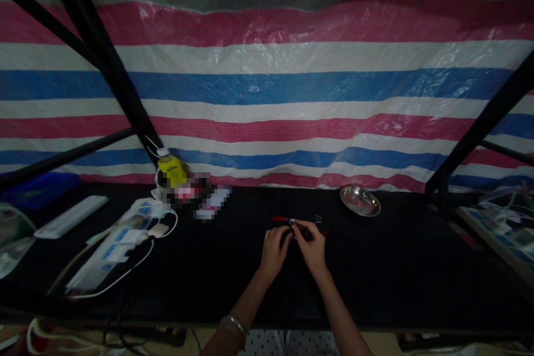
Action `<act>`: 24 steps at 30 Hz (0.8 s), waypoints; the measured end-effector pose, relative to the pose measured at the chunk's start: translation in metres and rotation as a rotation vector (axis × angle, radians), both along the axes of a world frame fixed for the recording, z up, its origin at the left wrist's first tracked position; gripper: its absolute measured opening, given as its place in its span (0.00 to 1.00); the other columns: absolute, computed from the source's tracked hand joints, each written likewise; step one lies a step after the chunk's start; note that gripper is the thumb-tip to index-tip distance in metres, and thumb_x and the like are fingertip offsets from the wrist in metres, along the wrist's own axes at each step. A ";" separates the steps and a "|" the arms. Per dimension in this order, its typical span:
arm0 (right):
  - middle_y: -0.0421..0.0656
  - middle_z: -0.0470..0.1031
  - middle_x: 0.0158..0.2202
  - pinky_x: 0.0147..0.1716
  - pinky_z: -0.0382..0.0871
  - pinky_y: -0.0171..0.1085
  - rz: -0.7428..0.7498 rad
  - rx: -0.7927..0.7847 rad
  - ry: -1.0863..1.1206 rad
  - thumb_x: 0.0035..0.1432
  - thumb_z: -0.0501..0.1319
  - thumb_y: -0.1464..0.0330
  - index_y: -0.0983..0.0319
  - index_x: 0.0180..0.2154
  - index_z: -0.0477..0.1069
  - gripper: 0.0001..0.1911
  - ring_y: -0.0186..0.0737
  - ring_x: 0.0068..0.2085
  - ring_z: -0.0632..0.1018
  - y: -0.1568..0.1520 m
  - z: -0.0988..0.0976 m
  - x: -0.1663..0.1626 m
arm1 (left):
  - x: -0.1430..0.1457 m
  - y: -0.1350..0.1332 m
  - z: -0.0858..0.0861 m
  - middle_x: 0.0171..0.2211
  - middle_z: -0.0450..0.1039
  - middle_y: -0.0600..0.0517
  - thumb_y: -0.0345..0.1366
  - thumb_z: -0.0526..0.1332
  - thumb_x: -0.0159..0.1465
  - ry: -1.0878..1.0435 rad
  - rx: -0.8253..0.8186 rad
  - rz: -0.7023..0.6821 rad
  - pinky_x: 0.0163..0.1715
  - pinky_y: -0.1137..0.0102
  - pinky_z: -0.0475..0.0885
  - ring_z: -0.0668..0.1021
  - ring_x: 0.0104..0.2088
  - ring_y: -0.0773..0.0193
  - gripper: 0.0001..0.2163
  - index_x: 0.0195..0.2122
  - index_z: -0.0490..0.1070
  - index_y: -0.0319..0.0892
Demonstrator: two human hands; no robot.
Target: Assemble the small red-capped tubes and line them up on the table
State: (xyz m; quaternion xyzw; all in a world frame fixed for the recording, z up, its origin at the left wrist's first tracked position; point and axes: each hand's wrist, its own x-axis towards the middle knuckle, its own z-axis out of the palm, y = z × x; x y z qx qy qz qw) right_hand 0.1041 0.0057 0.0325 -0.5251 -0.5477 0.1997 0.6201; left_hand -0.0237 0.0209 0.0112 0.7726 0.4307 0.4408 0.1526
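Observation:
Over the black tabletop [233,267], my left hand [274,247] and my right hand [311,243] meet with fingertips pinched close together. Between them is something small and dark that I cannot make out. Just beyond the fingertips lies a thin red stick-like piece [279,218] with a silvery end, partly behind my right fingers. A small shiny metal bit [318,218] sits past my right hand. Another red tip [326,232] shows beside my right knuckles, the remainder hidden under the hand.
A round shiny metal dish [360,202] stands at the back right. To the left are a power strip [119,247] with white cables, a yellow bottle [173,169] and a blurred-out flat item [213,202]. Black frame bars rise on both sides before a striped sheet [267,89].

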 end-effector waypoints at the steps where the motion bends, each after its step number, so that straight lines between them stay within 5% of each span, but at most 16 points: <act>1: 0.45 0.77 0.35 0.37 0.69 0.40 0.008 -0.009 -0.005 0.53 0.61 0.62 0.61 0.37 0.74 0.11 0.41 0.37 0.76 0.001 0.000 0.002 | 0.000 0.001 -0.001 0.40 0.74 0.49 0.36 0.52 0.65 -0.010 -0.015 0.000 0.41 0.65 0.67 0.75 0.40 0.61 0.10 0.44 0.68 0.44; 8: 0.45 0.78 0.35 0.37 0.68 0.40 0.059 -0.065 0.018 0.52 0.63 0.60 0.60 0.39 0.75 0.14 0.43 0.38 0.76 0.013 0.006 0.023 | -0.002 0.003 0.001 0.34 0.75 0.50 0.39 0.52 0.64 -0.129 -0.075 0.057 0.41 0.63 0.67 0.75 0.36 0.61 0.10 0.38 0.72 0.44; 16: 0.43 0.79 0.33 0.39 0.69 0.41 0.241 -0.217 0.095 0.47 0.65 0.61 0.60 0.35 0.76 0.13 0.42 0.35 0.77 0.012 0.004 0.041 | -0.004 0.004 0.003 0.41 0.73 0.48 0.40 0.49 0.65 -0.379 -0.234 0.023 0.44 0.64 0.67 0.74 0.43 0.60 0.13 0.44 0.69 0.44; 24: 0.42 0.77 0.31 0.40 0.68 0.42 0.169 -0.166 -0.057 0.49 0.64 0.59 0.58 0.33 0.78 0.12 0.42 0.36 0.75 0.008 -0.014 0.043 | -0.004 0.012 -0.003 0.36 0.73 0.49 0.43 0.53 0.63 -0.572 -0.362 0.080 0.40 0.68 0.70 0.76 0.38 0.63 0.12 0.42 0.65 0.41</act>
